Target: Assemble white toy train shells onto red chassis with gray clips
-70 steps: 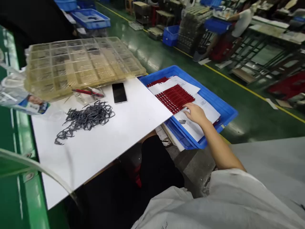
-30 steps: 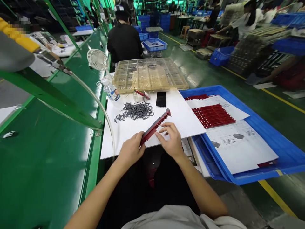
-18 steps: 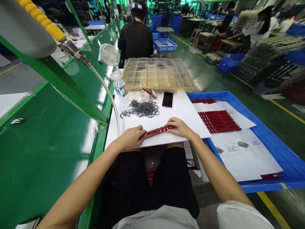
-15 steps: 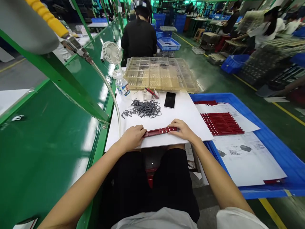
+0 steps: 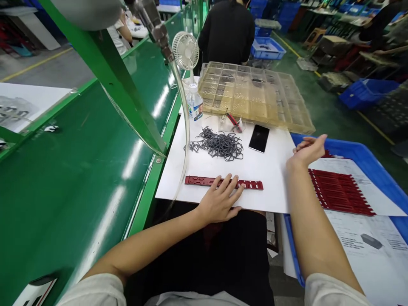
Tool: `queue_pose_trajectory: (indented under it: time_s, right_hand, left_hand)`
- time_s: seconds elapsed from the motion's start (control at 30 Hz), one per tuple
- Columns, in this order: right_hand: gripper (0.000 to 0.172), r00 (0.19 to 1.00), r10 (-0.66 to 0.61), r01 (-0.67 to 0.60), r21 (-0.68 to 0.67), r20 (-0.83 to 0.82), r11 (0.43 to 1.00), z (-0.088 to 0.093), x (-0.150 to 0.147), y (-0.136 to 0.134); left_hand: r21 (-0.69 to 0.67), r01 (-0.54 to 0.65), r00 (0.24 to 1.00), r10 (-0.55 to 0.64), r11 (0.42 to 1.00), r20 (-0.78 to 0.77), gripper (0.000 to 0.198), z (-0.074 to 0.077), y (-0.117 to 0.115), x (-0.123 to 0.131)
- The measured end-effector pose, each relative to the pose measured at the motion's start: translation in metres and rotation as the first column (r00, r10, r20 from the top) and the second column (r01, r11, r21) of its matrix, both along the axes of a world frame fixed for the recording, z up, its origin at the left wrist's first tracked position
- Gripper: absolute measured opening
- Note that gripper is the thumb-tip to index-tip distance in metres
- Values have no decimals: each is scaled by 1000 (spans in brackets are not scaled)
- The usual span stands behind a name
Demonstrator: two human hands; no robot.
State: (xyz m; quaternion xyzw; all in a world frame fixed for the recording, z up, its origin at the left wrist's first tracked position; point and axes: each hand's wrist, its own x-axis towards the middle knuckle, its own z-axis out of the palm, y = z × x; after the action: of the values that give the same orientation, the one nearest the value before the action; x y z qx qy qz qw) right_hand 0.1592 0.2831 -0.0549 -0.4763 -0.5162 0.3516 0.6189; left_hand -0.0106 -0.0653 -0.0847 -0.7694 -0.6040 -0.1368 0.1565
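A long dark red slotted plastic strip (image 5: 199,181) lies flat near the front edge of the white tabletop (image 5: 172,178). My left hand (image 5: 219,199) rests on it with fingers spread, covering part of its middle. My right hand (image 5: 307,151) is raised over the table's right edge, beside the blue tray. Its fingers are apart and nothing shows in it. A pile of thin grey bent pieces (image 5: 225,145) sits behind the strip. Several similar red strips (image 5: 341,191) lie in a row on paper in the tray, right of my right forearm.
A black phone (image 5: 259,138), a small clear box with red-handled tool (image 5: 234,121), a water bottle (image 5: 194,104) and a white fan (image 5: 185,51) stand behind the pile. A clear compartment case (image 5: 251,95) covers the back. A hose (image 5: 184,127) hangs at left; the blue tray (image 5: 366,155) adjoins at right.
The red strip, held in both hands before, now lies on the table under my left hand. My right hand has let go and moved right, up beside the tray. The view has turned left.
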Motion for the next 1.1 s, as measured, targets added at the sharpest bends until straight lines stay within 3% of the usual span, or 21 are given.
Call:
queue_pose_trajectory:
  time_s: [0.1,0.27,0.47,0.77,1.1]
  right_hand:
    - [58,971,-237,235,-54,-38,971,-16,-13,25]
    - [62,990,-112,108,51,83,993,-40,-20,26]
    - [68,984,-111,106,43,140,993,-44,-16,37]
    - [64,967,-53,62,-29,249,998,-48,-12,39]
    - [63,972,-26,-6,138,234,990,-51,-14,36]
  left_hand:
    - [-19,8,1000,-8,1000,3,68,-3,1,-5]
    - [27,8,1000,-8,1000,-1,68,-5,1,-8]
    - [154,76,997,-75,985,-14,49,-12,3,-12]
    - [93,100,994,-104,991,43,44,-9,5,-13]
    - [83,107,991,-113,991,70,43,-10,5,-11]
